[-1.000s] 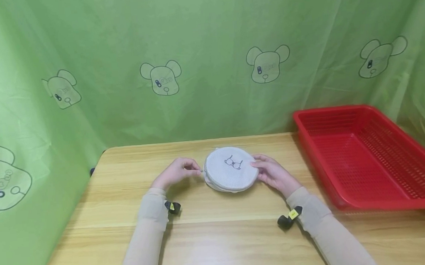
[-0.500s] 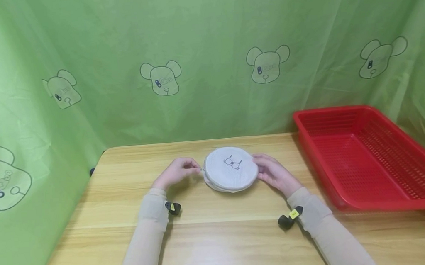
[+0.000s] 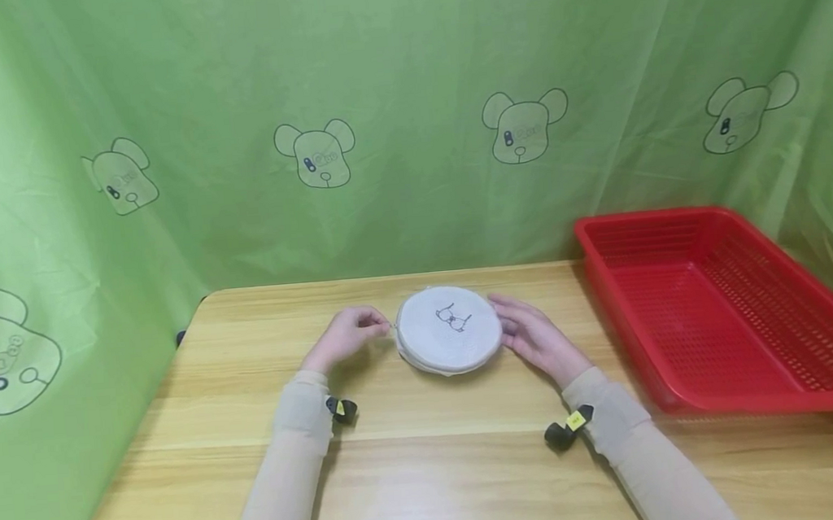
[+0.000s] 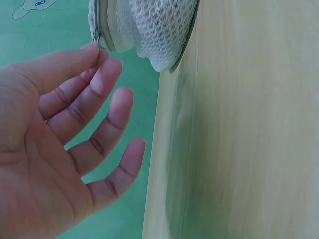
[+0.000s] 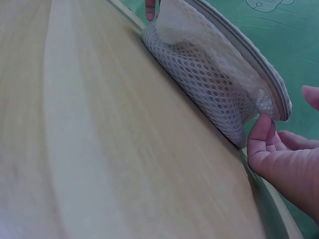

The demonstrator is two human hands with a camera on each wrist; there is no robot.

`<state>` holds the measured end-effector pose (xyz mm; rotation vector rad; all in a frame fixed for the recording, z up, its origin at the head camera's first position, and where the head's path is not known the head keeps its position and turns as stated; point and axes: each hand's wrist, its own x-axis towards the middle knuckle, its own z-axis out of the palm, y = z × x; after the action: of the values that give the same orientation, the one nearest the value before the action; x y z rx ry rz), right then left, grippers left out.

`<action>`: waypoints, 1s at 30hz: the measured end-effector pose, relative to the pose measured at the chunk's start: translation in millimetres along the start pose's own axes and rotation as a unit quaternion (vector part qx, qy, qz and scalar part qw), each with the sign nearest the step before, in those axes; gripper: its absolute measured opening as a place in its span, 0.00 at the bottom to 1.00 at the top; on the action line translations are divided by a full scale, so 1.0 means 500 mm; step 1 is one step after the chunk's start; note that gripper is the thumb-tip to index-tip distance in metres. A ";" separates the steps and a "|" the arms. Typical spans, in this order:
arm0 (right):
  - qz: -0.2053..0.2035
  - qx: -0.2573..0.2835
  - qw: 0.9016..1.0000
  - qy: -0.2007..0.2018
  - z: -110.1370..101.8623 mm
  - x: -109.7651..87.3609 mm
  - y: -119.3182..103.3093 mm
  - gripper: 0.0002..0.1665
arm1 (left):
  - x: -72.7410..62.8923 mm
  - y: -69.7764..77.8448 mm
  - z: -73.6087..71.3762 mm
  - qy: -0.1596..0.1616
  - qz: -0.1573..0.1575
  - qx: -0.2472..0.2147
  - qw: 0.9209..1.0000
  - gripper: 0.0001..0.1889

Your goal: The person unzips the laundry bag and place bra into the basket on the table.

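Note:
A round white mesh laundry bag (image 3: 444, 331) stands on the table, a small line drawing on its top. Around its upper edge runs a zipper (image 5: 264, 68). My left hand (image 3: 349, 336) is at the bag's left side; thumb and index finger pinch the small zipper pull (image 4: 96, 41), while the other fingers are spread loosely. At the right side, my right hand (image 3: 538, 338) holds the bag's edge; in the right wrist view curled fingertips (image 5: 261, 128) touch the mesh below the zipper, and another finger stands apart. The bag's underside and contents are hidden.
A red perforated plastic basket (image 3: 731, 333) stands on the right of the wooden table (image 3: 420, 488). Behind and beside the table hangs a green curtain (image 3: 413, 211) with bear-head prints.
The bag has shifted slightly left and turned a little. My left hand moved slightly away from me with the zipper pull. My right hand's fingers came off the bag's top to its side.

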<state>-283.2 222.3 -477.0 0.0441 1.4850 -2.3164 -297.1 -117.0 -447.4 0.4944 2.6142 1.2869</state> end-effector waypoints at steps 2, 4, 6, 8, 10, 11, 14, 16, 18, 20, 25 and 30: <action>-0.003 -0.001 1.000 -0.010 0.000 0.000 0.000 0.36 | 0.001 0.000 0.001 0.011 -0.008 -0.001 1.000 0.08; -0.009 -0.009 1.000 -0.024 0.000 0.000 0.000 0.37 | 0.002 0.000 0.002 0.021 -0.017 -0.002 1.000 0.08; -0.014 -0.017 0.999 -0.033 0.001 0.000 0.000 0.38 | 0.003 0.000 0.003 0.030 -0.023 -0.002 0.999 0.08; -0.016 -0.024 0.999 -0.039 0.002 -0.001 0.000 0.38 | 0.004 0.001 0.003 0.039 -0.030 -0.003 0.999 0.09; -0.017 -0.028 0.999 -0.044 0.004 -0.001 0.000 0.39 | 0.005 0.002 0.005 0.048 -0.039 -0.005 0.998 0.09; -0.017 -0.028 0.998 -0.046 0.004 -0.001 0.001 0.39 | 0.005 0.003 0.005 0.052 -0.043 -0.005 0.998 0.10; -0.017 -0.026 0.998 -0.054 0.005 -0.001 0.001 0.39 | 0.007 0.006 0.007 0.066 -0.053 -0.004 0.996 0.10; -0.017 -0.030 0.998 -0.061 0.006 -0.001 0.001 0.39 | 0.008 0.008 0.007 0.077 -0.057 -0.003 0.995 0.10; -0.017 -0.033 0.997 -0.068 0.008 -0.001 0.001 0.39 | 0.010 0.009 0.008 0.087 -0.058 0.000 0.995 0.09; -0.018 -0.037 0.996 -0.076 0.008 -0.001 0.001 0.39 | 0.010 0.009 0.008 0.095 -0.058 0.001 0.994 0.09; -0.021 -0.041 0.995 -0.090 0.010 -0.002 0.002 0.38 | 0.011 0.003 0.010 0.104 -0.062 -0.001 0.993 0.09; -0.018 -0.035 0.995 -0.094 0.010 -0.003 0.004 0.38 | 0.011 0.000 0.014 0.108 -0.055 -0.003 0.993 0.09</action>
<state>-280.2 217.4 -476.4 -0.2145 1.4815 -2.2249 -300.2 -109.9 -451.6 0.2179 2.7641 1.3823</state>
